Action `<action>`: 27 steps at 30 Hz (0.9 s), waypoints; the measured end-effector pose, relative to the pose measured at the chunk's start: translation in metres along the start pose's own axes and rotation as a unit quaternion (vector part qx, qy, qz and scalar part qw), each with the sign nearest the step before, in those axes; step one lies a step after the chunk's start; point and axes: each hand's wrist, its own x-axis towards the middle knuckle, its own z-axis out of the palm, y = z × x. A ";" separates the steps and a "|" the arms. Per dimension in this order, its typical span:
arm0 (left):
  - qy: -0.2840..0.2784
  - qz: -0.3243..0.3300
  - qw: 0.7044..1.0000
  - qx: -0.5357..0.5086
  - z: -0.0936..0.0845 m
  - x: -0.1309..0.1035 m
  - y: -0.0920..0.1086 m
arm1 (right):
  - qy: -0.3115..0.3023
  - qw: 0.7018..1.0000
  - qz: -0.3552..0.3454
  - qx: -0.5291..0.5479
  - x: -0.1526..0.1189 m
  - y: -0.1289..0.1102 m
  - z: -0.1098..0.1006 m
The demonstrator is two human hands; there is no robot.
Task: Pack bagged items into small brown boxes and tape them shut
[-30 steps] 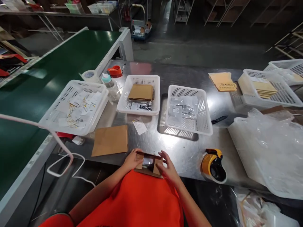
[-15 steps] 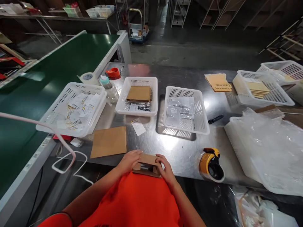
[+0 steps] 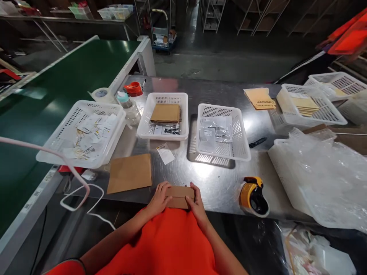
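Observation:
A small brown cardboard box (image 3: 180,197) is held at the table's front edge, close against the orange shirt; its top flaps lie closed. My left hand (image 3: 159,198) grips its left end, thumb on top. At the right end my right hand (image 3: 197,201) holds it, with the thumb pressed on the front flap. Left of my hands lies a flat brown cardboard sheet (image 3: 129,173). Beyond the box sits a small white printed card (image 3: 165,153). What is inside the box is hidden.
White baskets hold tagged items (image 3: 83,133), cardboard pieces (image 3: 165,113) and plastic packets (image 3: 215,133). A yellow tape dispenser (image 3: 254,196) stands right, beside a basket heaped with clear bags (image 3: 323,179). A green conveyor (image 3: 71,72) runs left. A person in orange (image 3: 348,34) is at the far right.
The box was open, with a dark gap showing inside; now its flaps are folded down flat under my hands. A person has come into view at the upper right.

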 end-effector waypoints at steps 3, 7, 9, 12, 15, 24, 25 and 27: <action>-0.026 0.051 0.995 0.082 -0.003 -0.002 -0.008 | 0.014 1.000 0.003 0.010 0.005 -0.001 0.004; -0.092 0.136 0.967 0.196 -0.017 0.004 -0.018 | 0.034 0.997 0.028 0.059 0.013 -0.007 0.012; -0.108 0.171 0.957 0.207 -0.021 0.005 -0.025 | 0.046 0.994 0.038 0.092 0.016 -0.009 0.018; -0.082 0.203 0.956 0.197 -0.022 0.003 -0.035 | 0.045 0.995 0.041 0.073 0.019 -0.009 0.017; -0.068 0.225 0.956 0.177 -0.021 0.003 -0.040 | 0.101 0.994 0.037 -0.026 0.017 -0.009 -0.019; -0.064 0.275 0.945 0.165 -0.004 0.014 -0.030 | 0.394 0.822 0.130 -0.391 -0.005 0.027 -0.197; -0.069 0.271 0.947 0.157 -0.004 0.014 -0.028 | 0.378 0.825 0.128 -0.401 -0.006 0.031 -0.203; -0.083 0.257 0.953 0.134 -0.006 0.015 -0.025 | 0.363 0.835 0.115 -0.397 -0.011 0.035 -0.210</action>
